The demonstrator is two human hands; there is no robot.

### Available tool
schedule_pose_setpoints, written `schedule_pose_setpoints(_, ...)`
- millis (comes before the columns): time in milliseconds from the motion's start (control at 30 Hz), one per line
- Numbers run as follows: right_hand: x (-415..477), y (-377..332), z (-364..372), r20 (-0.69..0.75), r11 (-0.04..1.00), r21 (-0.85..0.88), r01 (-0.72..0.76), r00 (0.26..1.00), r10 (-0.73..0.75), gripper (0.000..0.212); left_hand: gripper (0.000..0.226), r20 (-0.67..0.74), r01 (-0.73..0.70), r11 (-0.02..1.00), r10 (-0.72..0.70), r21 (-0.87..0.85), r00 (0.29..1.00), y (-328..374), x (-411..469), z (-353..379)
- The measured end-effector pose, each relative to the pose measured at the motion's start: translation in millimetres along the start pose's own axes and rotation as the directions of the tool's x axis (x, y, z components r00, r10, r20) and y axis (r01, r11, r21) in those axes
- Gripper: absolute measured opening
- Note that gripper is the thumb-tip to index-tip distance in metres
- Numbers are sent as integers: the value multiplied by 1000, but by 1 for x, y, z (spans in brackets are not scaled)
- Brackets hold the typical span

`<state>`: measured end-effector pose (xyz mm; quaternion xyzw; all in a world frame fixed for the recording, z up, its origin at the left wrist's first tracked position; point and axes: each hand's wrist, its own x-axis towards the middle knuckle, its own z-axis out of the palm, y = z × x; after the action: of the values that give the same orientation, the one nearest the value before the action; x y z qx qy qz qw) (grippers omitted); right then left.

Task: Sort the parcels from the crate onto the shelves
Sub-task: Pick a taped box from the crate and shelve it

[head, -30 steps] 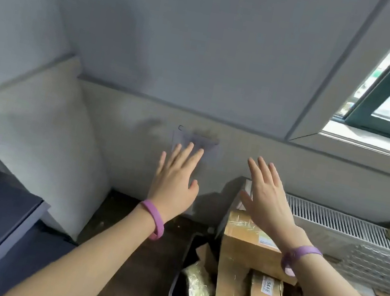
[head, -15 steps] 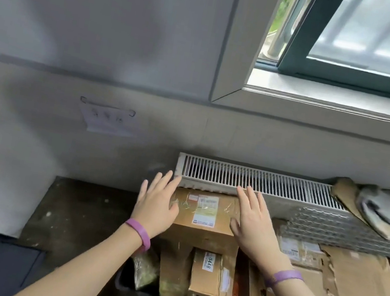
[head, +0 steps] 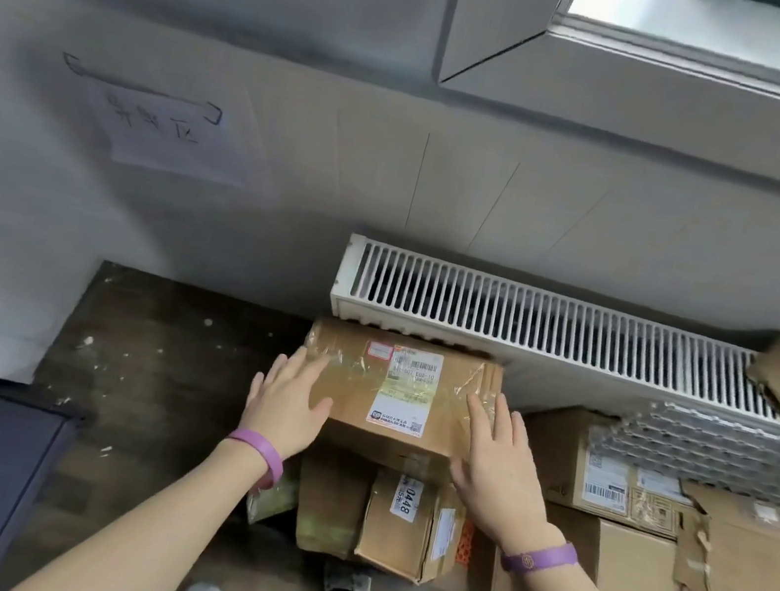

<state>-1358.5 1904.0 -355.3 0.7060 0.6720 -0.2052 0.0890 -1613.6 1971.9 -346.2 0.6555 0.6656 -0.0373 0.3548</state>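
Top parcel (head: 399, 391) lies lengthwise left to right between the left hand (head: 288, 405) and right hand (head: 497, 457), both open-fingered, flat against its ends, equally near

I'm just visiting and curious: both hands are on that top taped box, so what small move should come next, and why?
Probably close both hands on the box's ends and lift it straight up. The left hand and right hand lie flat and open at either end of the top taped box, which sits highest on the pile, with nothing on it.
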Motion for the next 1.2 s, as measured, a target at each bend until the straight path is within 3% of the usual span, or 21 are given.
schedule_pose_setpoints(200, 4, 3, 26, 78, 989, 110, -102, 993, 93, 83, 53, 111, 127, 989, -118, -81, 987, -22, 23, 25)
schedule_pose_setpoints(300, 7, 7, 36, 98, 950, 283, -128, 990, 105, 86, 51, 115, 158, 976, -142, -148, 983, -23, 28, 35)
schedule_pose_setpoints(433, 8, 16, 44, 57, 943, 326, -60, 997, 44, 89, 53, 6, 189, 950, -193, -248, 981, -26, 27, 37)
schedule_pose_setpoints(633, -1, 11, 29, -86, 929, 364, 68, 996, -39, 81, 60, 26, 264, 920, -269, -290, 963, -24, 25, 40)
schedule_pose_setpoints(833, -20, -11, 12, -86, 910, 401, 110, 993, -82, 82, 53, -80, 285, 869, -344, -405, 936, -28, -31, 20)
schedule_pose_setpoints(1067, -31, -108, -40, -108, 841, 420, 340, 939, -326, 72, 58, -270, 336, 778, -531, -531, 803, -74, -136, -56)
schedule_pose_setpoints(1200, -37, -180, -78, -145, 775, 393, 495, 866, -479, 83, 66, -404, 317, 743, -611, -590, 681, -103, -210, -98)
